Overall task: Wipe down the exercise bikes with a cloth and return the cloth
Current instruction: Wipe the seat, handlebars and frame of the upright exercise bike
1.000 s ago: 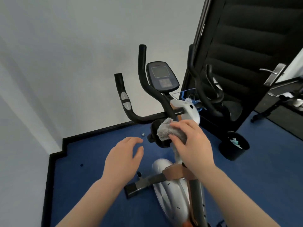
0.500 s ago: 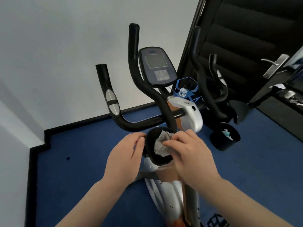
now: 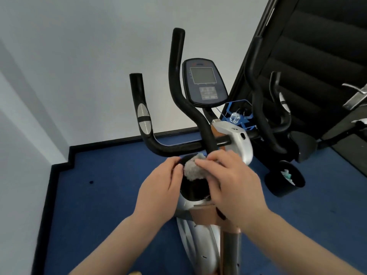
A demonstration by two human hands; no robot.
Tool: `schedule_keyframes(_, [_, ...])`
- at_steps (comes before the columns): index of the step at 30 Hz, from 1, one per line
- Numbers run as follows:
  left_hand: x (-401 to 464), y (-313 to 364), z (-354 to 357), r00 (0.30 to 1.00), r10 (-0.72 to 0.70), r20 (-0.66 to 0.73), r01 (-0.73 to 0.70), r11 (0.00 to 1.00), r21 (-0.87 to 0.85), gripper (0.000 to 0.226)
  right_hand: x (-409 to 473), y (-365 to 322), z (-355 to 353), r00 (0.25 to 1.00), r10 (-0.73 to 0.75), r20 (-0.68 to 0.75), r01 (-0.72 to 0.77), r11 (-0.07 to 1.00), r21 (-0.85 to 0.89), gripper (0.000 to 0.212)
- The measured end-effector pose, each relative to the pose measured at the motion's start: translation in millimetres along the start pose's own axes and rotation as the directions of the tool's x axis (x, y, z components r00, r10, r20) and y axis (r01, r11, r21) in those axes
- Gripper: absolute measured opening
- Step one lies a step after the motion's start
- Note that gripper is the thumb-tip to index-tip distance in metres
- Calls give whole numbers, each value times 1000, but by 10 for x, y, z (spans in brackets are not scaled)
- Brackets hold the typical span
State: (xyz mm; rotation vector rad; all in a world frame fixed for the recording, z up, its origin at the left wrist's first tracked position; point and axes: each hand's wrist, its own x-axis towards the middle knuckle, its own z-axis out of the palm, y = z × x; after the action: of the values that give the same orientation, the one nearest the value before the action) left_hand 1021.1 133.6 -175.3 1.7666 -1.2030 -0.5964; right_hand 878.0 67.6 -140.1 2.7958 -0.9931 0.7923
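Our left hand point(image 3: 158, 187) has come in to grip the holder point(image 3: 193, 192) rim while our right hand point(image 3: 232, 181) pinches the cloth point(image 3: 193, 170) inside it, so wiping continues.

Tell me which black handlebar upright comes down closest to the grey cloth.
The tall upright just left of the console: its base runs down right above the cloth; the others stand further aside.

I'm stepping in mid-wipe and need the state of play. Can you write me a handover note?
Left hand grips the rim of the black round part below the black foam handlebar.
Right hand holds the bunched grey fluffy cloth against that part.
Done: wiping is under way; which surfaces are finished cannot be told.
Left: finish the silver exercise bike, then return the cloth.
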Motion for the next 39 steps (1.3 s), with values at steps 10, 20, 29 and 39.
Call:
schedule_keyframes(10, [191,1,104,996,56,73,-64,993,102,29,-80,335,-22,900,-347,266,379,922,-82,35])
schedule_keyframes(20, [195,-110,290,999,48,-8,-46,895,-444,31,-512,-79,655,914,270,-302,-217,956,200,28])
schedule_keyframes(29, [151,-124,442,983,2,-186,-98,856,-507,37,-717,-649,628,631,773,-70,-421,417,806,27])
schedule_keyframes(39, [120,-123,413,991,13,-130,-79,849,-522,38,-654,-533,707,439,897,50,-411,151,899,14])
